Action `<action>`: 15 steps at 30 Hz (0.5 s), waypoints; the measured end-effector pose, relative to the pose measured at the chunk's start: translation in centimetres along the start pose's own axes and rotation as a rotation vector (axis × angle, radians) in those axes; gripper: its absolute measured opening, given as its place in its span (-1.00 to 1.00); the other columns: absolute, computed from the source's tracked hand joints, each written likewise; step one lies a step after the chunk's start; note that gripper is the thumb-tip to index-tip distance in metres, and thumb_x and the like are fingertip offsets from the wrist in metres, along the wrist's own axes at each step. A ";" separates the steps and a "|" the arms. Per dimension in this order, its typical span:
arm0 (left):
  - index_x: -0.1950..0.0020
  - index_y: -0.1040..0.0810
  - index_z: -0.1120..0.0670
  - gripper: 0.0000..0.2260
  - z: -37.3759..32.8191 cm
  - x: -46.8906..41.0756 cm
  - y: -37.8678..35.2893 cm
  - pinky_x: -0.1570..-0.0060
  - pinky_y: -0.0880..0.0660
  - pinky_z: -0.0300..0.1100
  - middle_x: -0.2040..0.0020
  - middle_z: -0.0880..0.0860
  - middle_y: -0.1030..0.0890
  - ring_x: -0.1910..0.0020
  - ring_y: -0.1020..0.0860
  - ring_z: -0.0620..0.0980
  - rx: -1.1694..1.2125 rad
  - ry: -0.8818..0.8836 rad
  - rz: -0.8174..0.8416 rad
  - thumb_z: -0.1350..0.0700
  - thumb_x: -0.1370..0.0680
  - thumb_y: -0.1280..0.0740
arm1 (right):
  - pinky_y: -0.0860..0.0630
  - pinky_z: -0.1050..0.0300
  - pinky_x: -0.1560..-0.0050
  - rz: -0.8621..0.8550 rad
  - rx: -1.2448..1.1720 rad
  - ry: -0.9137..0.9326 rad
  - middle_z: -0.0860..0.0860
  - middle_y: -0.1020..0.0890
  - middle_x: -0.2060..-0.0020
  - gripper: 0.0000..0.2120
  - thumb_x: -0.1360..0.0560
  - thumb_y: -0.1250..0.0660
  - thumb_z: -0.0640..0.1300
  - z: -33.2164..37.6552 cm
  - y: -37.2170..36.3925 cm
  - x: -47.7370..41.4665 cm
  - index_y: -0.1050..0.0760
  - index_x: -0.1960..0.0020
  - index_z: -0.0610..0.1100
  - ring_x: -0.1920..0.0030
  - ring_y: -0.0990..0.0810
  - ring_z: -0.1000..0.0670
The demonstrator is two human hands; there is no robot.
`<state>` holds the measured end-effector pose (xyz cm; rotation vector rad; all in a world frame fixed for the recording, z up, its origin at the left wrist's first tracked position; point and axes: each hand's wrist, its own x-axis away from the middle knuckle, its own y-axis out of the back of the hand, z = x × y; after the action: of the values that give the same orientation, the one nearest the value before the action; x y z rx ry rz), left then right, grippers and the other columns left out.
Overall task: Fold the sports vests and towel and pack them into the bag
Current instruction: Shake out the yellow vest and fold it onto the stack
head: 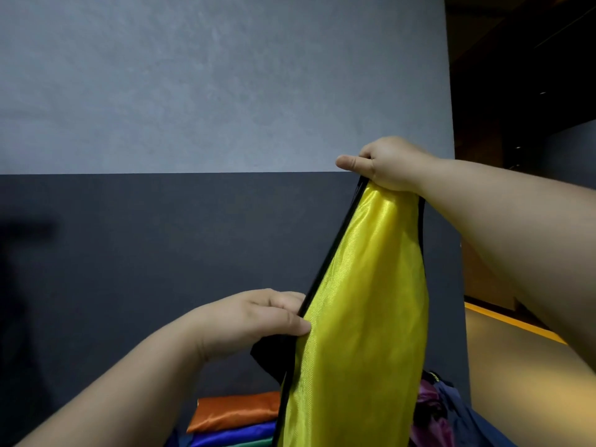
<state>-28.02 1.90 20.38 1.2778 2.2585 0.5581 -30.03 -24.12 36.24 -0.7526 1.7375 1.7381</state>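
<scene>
A yellow vest [364, 301] hangs in mid-air, centre-right of the head view. It is held off the pile below and in front of a two-tone grey wall [193, 91].

Its long axis runs near vertical, with the top leaning right and the lower end dropping out of the bottom of the frame.

The right hand [390, 164] has the top end. Its fingers are curled round the bunched cloth and the thumb sticks out straight to the left.

The left hand [258, 317] is lower, abt halfway down the vest's left side. It pinches the black trim [325, 266], thumb on the near face and fingers tucked behind the edge.

So the cloth lies right of the left fingers and below the right ones, w/ both hands already on it. The fold prob. turns on bringing the top end down to that pinched edge, or on laying the vest flat first.

Beneath, left of the vest's lower part, folded pieces lie stacked. An orange vest [238, 411] lies behind a blue vest [232, 438], with a sliver of green vest [254, 444] at the frame edge.

To the right lie purple cloth [429, 401] and navy fabric [467, 417], poss. the bag, but that can't be told.

No brand or readable writing anywhere. A small yellowish mark on the dark fabric by the purple cloth is too small to read.
</scene>
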 end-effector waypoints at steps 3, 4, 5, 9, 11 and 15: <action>0.02 -0.47 0.49 -0.51 0.3 -0.1 0.1 -0.21 -0.38 0.26 -0.08 0.33 -0.44 -0.03 -0.48 0.21 -0.023 0.009 -0.015 0.01 -0.44 -0.35 | -0.21 0.04 0.32 -0.002 -0.027 -0.023 -0.07 -0.37 0.39 -0.38 -0.47 -0.07 0.44 0.2 0.1 0.0 -0.28 0.35 -0.12 0.33 -0.37 -0.10; 0.01 -0.50 0.47 -0.53 0.5 -0.2 0.1 -0.22 -0.38 0.26 -0.11 0.32 -0.44 -0.05 -0.49 0.25 -0.020 0.008 -0.006 0.02 -0.44 -0.36 | -0.20 0.04 0.32 -0.005 -0.039 -0.028 -0.07 -0.37 0.40 -0.38 -0.47 -0.08 0.44 0.3 0.2 0.0 -0.27 0.35 -0.12 0.34 -0.37 -0.10; 0.01 -0.56 0.41 -0.60 0.7 -0.3 0.1 -0.23 -0.40 0.23 -0.12 0.28 -0.46 -0.06 -0.51 0.26 -0.018 0.007 0.004 0.04 -0.45 -0.36 | -0.21 0.04 0.32 -0.008 -0.050 -0.030 -0.07 -0.36 0.40 -0.38 -0.46 -0.09 0.44 0.4 0.2 0.0 -0.27 0.36 -0.12 0.34 -0.37 -0.10; -0.07 -0.65 0.26 -0.72 1.3 -0.6 0.1 -0.31 -0.43 0.09 -0.16 0.15 -0.51 -0.19 -0.53 0.23 -0.041 0.026 0.045 0.09 -0.48 -0.40 | -0.25 0.04 0.29 -0.009 -0.040 -0.037 -0.08 -0.38 0.39 -0.37 -0.46 -0.09 0.45 0.8 0.1 0.0 -0.29 0.35 -0.12 0.33 -0.38 -0.11; -0.11 -0.64 0.26 -0.75 1.6 -0.8 0.0 -0.30 -0.44 0.04 -0.15 0.09 -0.55 -0.22 -0.54 0.20 -0.052 0.026 0.045 0.15 -0.50 -0.40 | -0.25 0.04 0.29 -0.008 -0.034 -0.036 -0.08 -0.39 0.39 -0.37 -0.46 -0.09 0.45 0.9 0.1 0.0 -0.29 0.35 -0.12 0.34 -0.38 -0.10; -0.07 -0.64 0.23 -0.71 1.7 -0.8 -0.3 -0.26 -0.46 0.17 -0.12 0.14 -0.58 -0.12 -0.57 0.17 -0.028 0.025 0.040 0.10 -0.43 -0.47 | -0.22 0.04 0.31 -0.003 -0.039 -0.031 -0.07 -0.36 0.41 -0.38 -0.47 -0.09 0.44 1.1 0.0 0.1 -0.26 0.37 -0.12 0.35 -0.37 -0.10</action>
<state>-26.86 1.25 19.01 1.3123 2.2415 0.6208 -30.10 -23.03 36.15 -0.7406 1.6847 1.7774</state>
